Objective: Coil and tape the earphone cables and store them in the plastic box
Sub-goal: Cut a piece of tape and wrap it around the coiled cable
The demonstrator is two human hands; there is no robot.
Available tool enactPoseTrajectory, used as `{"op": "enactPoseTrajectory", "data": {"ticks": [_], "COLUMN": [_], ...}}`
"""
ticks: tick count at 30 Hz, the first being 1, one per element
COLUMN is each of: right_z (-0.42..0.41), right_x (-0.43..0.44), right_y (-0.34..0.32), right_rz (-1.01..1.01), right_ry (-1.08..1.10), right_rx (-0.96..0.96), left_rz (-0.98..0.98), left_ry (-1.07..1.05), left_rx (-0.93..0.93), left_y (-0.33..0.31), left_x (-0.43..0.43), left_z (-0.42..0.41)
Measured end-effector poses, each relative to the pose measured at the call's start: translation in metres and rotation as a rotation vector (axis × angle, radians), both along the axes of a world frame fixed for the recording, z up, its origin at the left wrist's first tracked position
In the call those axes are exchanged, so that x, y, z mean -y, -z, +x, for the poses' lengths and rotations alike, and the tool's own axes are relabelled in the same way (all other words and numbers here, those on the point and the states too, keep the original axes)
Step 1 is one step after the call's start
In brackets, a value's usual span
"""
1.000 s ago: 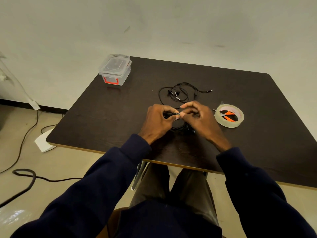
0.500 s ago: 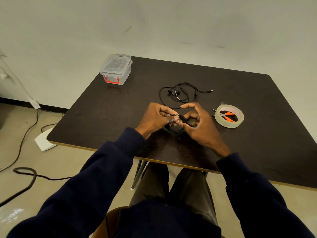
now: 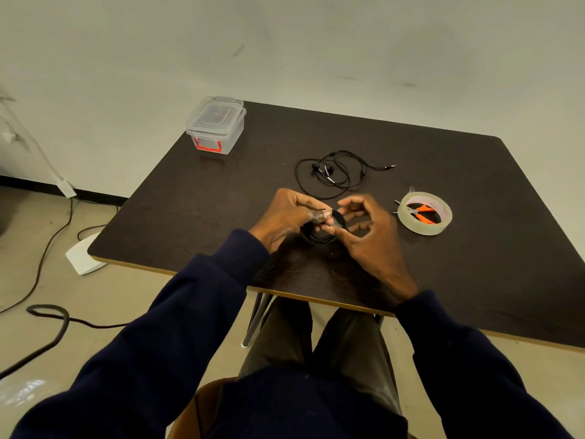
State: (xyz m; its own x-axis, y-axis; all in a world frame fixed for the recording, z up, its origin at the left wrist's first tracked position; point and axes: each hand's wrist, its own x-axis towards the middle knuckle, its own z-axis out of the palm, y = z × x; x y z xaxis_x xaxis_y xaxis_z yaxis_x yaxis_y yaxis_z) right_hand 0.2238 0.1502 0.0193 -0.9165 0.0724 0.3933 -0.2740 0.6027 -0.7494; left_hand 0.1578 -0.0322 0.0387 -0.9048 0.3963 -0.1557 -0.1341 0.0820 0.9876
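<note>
On my feed the coiled earphone cable point(image 3: 326, 232) is held between both hands, just above the near middle of the tabletop point(image 3: 221, 191). The left hand point(image 3: 285, 217) pinches the coil's left edge, its fingers point(image 3: 311, 213) curled on a strip of clear tape point(image 3: 319, 218) that glints there. I cannot tell how far the strip goes round the bundle. The right hand point(image 3: 370, 236) meets it from the other side, thumb pressed on the coil's near rim and the other fingers curled behind, so both hands grasp the same small ring. The ring opens roughly toward the camera, and the taped spot is on its left side.

I read this as pressing the tape closed. What the next move turns on is the plastic box point(image 3: 217, 125). It stands at the far left corner with its lid on, well apart from the coil and on the left hand's side, so that hand has the shorter reach. A loose earphone set point(image 3: 332, 175) lies uncoiled just beyond the hands. The tape roll point(image 3: 421, 229), with orange-handled cutters point(image 3: 424, 213) in its hole, rests near the right hand.
</note>
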Motion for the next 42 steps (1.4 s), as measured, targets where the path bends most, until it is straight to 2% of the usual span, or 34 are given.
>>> {"op": "enactPoseTrajectory", "data": {"ticks": [3,6,14,21,23,28,34,38,42], "right_z": [0.001,0.003,0.002,-0.002,-0.001,-0.003,0.0,0.001,0.004], "right_x": [-0.002,-0.005,-0.007,-0.009,-0.008,-0.003,0.001,0.004,0.009], "right_y": [0.004,0.005,0.002,0.004,0.001,-0.003,-0.011,-0.009,-0.002], "right_rz": [0.128,0.203,0.262,0.329,0.296,0.027,-0.351,-0.392,-0.214], "right_ry": [-0.004,-0.019,-0.013,0.002,-0.015,-0.012,0.005,0.014,0.082], "right_rx": [-0.178,-0.239,-0.173,-0.118,-0.081,0.058,0.197,0.164,-0.039], "left_rz": [0.009,-0.001,-0.049,-0.32,-0.365,-0.415,-0.361,-0.309,-0.282], "left_ry": [0.003,0.001,-0.016,-0.049,-0.053,-0.029,-0.053,-0.084,-0.066], "left_rx": [0.008,-0.024,-0.155,-0.449,-0.516,-0.672,-0.632,-0.57,-0.526], "left_y": [-0.001,-0.001,0.004,0.012,0.015,0.016,0.017,0.017,0.014], "left_x": [-0.001,-0.001,-0.002,-0.011,-0.013,-0.011,-0.008,-0.009,-0.009], "left_z": [0.003,0.005,0.009,0.014,0.017,0.022,0.02,0.022,0.024]}}
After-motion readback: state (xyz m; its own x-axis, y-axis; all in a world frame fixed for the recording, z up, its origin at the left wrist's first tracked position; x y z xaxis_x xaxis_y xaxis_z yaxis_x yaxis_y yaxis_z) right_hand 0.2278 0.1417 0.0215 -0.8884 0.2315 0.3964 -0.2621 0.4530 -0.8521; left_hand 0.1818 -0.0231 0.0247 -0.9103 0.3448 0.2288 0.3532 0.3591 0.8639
